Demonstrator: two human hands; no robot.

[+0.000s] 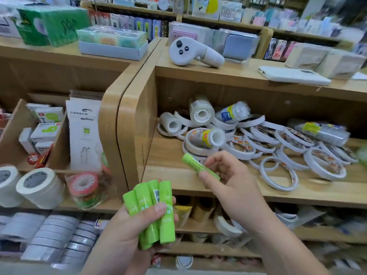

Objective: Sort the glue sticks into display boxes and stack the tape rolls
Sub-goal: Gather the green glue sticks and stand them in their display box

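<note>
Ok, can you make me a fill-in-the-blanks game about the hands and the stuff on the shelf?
The left hand grips a bunch of ____ glue sticks.
The right hand holds just ____ glue stick.
The controller lies on the shelf ____ the tape rolls.
Missing words: green; one; above.

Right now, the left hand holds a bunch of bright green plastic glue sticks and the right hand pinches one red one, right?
Not quite. In the head view, the single glue stick pinched by the right hand is bright green, not red. The left hand does hold the bright green bunch.
</note>
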